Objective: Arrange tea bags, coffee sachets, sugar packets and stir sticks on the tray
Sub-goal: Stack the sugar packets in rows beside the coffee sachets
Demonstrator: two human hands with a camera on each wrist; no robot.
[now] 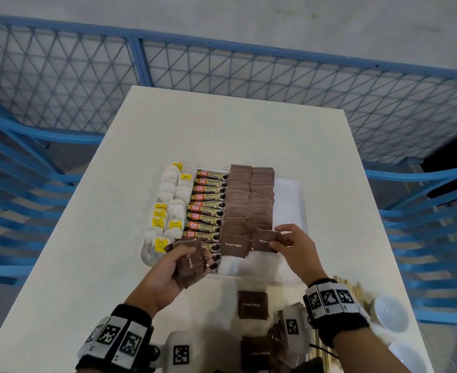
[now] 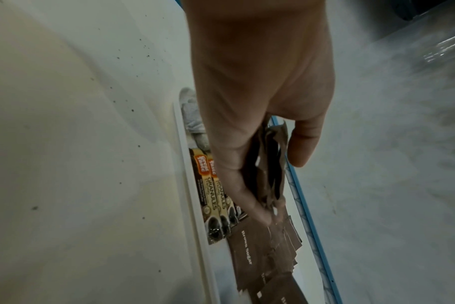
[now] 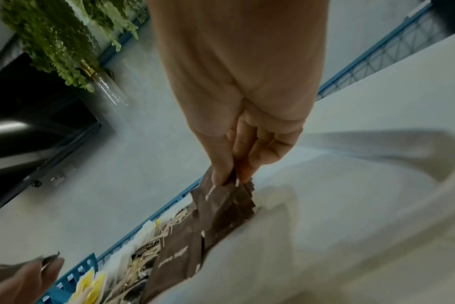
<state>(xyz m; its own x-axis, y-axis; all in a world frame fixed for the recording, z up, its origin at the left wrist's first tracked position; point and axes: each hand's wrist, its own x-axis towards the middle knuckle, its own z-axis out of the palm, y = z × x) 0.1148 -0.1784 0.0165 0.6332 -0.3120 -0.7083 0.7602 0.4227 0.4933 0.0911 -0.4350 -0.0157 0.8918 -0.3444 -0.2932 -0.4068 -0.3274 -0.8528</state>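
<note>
A white tray (image 1: 289,195) on the table holds tea bags (image 1: 168,208) on the left, coffee sachets (image 1: 208,205) in the middle and two columns of brown sugar packets (image 1: 248,195) to their right. My left hand (image 1: 168,267) grips a small stack of brown sugar packets (image 1: 191,261) over the tray's near edge; the stack (image 2: 268,164) shows between thumb and fingers in the left wrist view. My right hand (image 1: 289,243) pinches one brown sugar packet (image 1: 263,240) at the near end of the right sugar column, where the right wrist view shows the packet (image 3: 221,197).
Loose brown sugar packets (image 1: 253,305) lie on the table near me. Wooden stir sticks (image 1: 354,289) lie behind my right wrist, and white cups (image 1: 390,313) stand at the table's right edge. A blue mesh fence (image 1: 222,68) surrounds the table. The tray's right part is bare.
</note>
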